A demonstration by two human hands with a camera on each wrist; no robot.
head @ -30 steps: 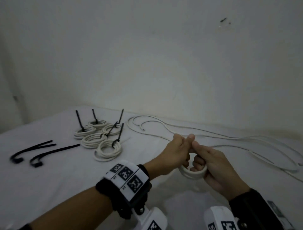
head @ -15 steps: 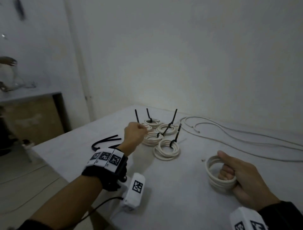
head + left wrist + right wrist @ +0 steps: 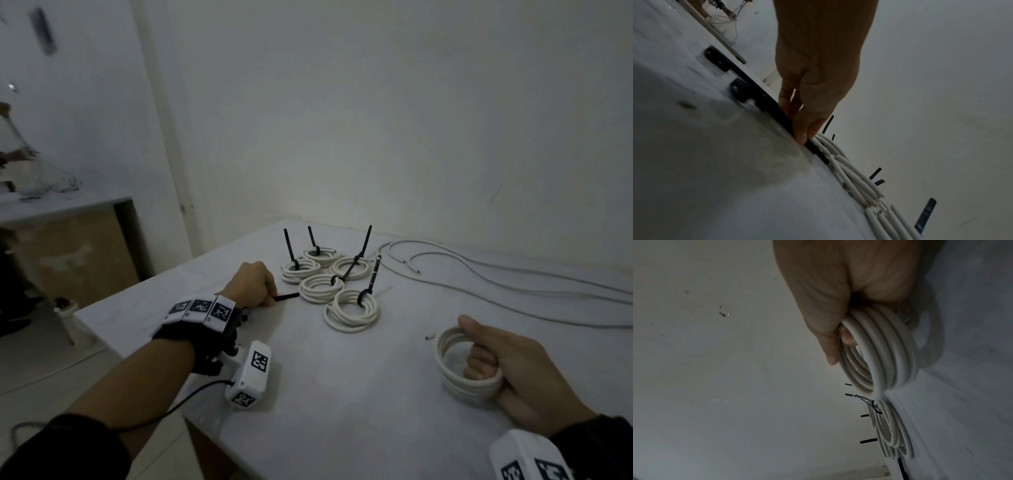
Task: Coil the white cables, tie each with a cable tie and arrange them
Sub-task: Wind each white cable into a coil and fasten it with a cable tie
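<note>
My right hand (image 3: 479,363) grips an untied coil of white cable (image 3: 452,356) just above the white table (image 3: 342,394) at the near right, thumb on top. In the right wrist view the fingers (image 3: 846,337) curl through the coil (image 3: 890,353). My left hand (image 3: 270,298) is at the table's left and pinches a black cable tie (image 3: 287,296) that lies flat; the thumb (image 3: 800,133) presses on the tie (image 3: 777,112). Several tied coils (image 3: 342,277) with upright tie tails lie just right of that hand.
Loose white cables (image 3: 496,274) run along the back right by the wall. A second black tie (image 3: 719,60) lies beside the pinched one. The table's left edge (image 3: 137,287) drops to the floor, with a counter and a brown box (image 3: 68,260) beyond.
My left hand let go of the coil and went left to the black cable ties. The right hand kept the coil and came down toward the near right. The view swung left.
</note>
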